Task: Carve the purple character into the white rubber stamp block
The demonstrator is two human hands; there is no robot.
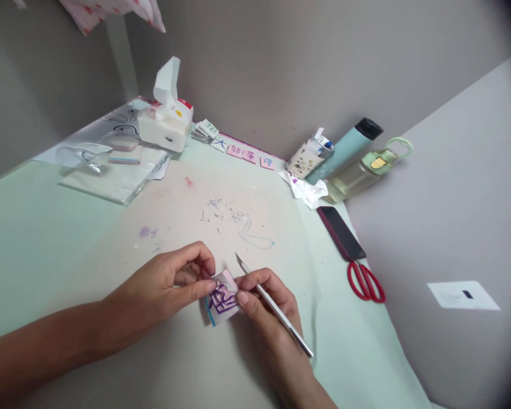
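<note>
Between my two hands, above the table, is a small square rubber stamp block [222, 300] with purple lines carved on its face and a blue stripe along one edge. My left hand [181, 279] pinches its upper left edge between thumb and fingers. My right hand [270, 312] grips its right side with the thumb on the face. That same hand also holds a silver craft knife [276, 309] across the fingers, with the blade pointing up and away from the block. Small shavings [216, 205] lie on the table beyond my hands.
At the back are a tissue pack [166, 126], paper scraps [205, 130] and small character pieces [249, 154]. Plastic-wrapped sheets [111, 176] lie left. Along the right stand a pen cup [304, 162] and bottles [344, 149], then a phone [341, 232] and red-handled scissors [366, 282].
</note>
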